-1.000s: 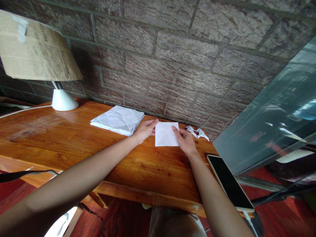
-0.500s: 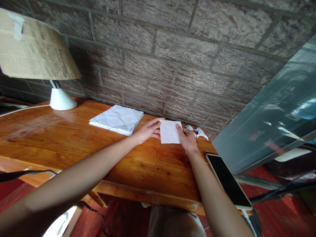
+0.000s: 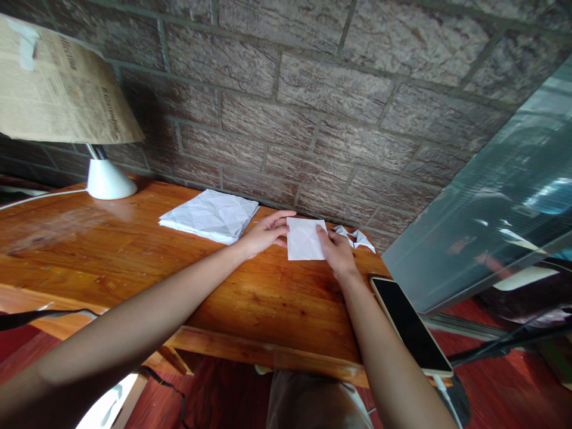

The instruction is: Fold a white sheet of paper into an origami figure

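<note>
A small white square of folded paper [image 3: 305, 239] is held up over the wooden table. My right hand [image 3: 336, 249] grips its right side, thumb on the front face and the other fingers behind. At the left edge of the paper is my left hand [image 3: 268, 233], its fingers apart and stretched toward it; the fingertips meet or pass just behind that edge. Faint crease lines cross the paper. To the left lies a stack of larger creased white sheets [image 3: 210, 214]. Behind my right hand sit folded white paper pieces [image 3: 361, 240], partly hidden.
A lamp [image 3: 109, 179] with a newsprint shade stands at the table's left back. Near the right edge lies a phone [image 3: 411, 325] with a white cable plugged in. The brick wall [image 3: 286, 119] rises behind the table [image 3: 268, 304], and a glass panel [image 3: 491, 190] stands right.
The fingers of my left hand have shifted slightly at the paper's left edge, and a ring now shows. My right hand keeps its grip. The whole view has drifted a little.
</note>
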`<state>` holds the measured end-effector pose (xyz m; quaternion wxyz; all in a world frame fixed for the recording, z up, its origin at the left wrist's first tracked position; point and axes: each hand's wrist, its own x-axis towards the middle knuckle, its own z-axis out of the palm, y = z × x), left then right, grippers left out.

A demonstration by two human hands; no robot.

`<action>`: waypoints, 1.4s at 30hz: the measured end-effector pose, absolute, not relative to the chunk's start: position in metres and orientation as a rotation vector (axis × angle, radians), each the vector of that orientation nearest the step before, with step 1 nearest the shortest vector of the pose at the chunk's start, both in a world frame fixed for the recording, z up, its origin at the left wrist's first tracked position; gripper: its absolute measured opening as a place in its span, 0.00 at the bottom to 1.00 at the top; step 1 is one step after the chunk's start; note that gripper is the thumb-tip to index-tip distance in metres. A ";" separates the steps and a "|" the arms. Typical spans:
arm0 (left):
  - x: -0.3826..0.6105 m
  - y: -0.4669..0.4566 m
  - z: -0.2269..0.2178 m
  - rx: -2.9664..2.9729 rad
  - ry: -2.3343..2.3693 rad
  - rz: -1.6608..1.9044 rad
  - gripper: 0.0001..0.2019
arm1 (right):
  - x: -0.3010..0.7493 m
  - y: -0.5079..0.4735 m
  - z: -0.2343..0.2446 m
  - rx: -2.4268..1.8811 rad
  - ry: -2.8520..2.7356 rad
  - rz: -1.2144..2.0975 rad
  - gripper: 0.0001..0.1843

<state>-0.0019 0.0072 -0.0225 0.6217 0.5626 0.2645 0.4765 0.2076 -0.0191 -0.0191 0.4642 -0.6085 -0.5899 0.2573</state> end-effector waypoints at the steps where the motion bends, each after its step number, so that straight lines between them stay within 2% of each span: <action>1: -0.002 0.008 -0.023 1.329 0.620 1.101 0.25 | 0.207 -0.020 -0.019 -1.497 -1.449 0.643 0.36; 7: -0.002 0.009 -0.028 1.704 0.666 1.173 0.17 | 0.202 -0.026 -0.017 -1.445 -1.505 0.817 0.33; 13: -0.002 0.008 -0.028 1.864 0.812 1.245 0.14 | 0.194 -0.030 -0.013 -1.334 -1.495 0.895 0.31; 17: -0.005 0.008 -0.027 1.857 0.969 1.277 0.14 | 0.192 -0.032 -0.007 -1.202 -1.425 0.804 0.33; 24: -0.006 0.013 -0.031 1.851 1.029 1.361 0.17 | 0.190 -0.031 -0.010 -1.079 -1.424 0.999 0.40; 36: -0.004 0.005 -0.030 1.956 1.216 1.371 0.16 | 0.191 -0.023 -0.022 -1.097 -1.518 0.814 0.24; 42: -0.002 -0.002 -0.022 2.100 1.389 1.331 0.18 | 0.191 -0.019 -0.027 -1.151 -1.427 0.731 0.21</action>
